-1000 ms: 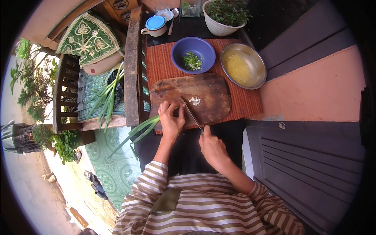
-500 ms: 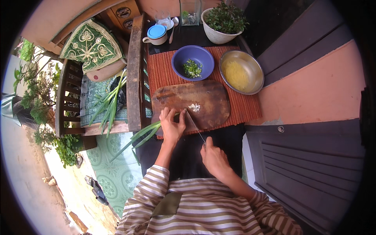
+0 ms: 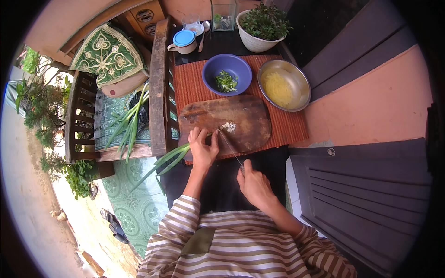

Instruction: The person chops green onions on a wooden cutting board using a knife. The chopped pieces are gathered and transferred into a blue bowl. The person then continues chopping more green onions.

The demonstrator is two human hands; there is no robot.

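Note:
On a worn wooden cutting board (image 3: 252,113), my left hand (image 3: 203,147) is closed around a green onion (image 3: 172,157). Its long green leaves trail off the board toward the lower left. My right hand (image 3: 256,185) grips a knife (image 3: 230,147) by the handle. The thin blade slants up and left, its tip at the onion's end beside my left fingertips. A small heap of chopped white pieces (image 3: 228,126) lies just beyond the tip. Behind the board, a blue bowl (image 3: 242,69) holds chopped green onion (image 3: 225,81).
A metal bowl (image 3: 302,88) of yellow shreds stands at the right on an orange-red mat (image 3: 187,76). Behind are a lidded cup (image 3: 184,41), a spoon (image 3: 204,34) and a potted plant (image 3: 262,28). More green onions (image 3: 132,120) lie on the wooden bench (image 3: 159,102) at left.
My hands, the knife and the green onion stay almost in place. The whole view has shifted very slightly.

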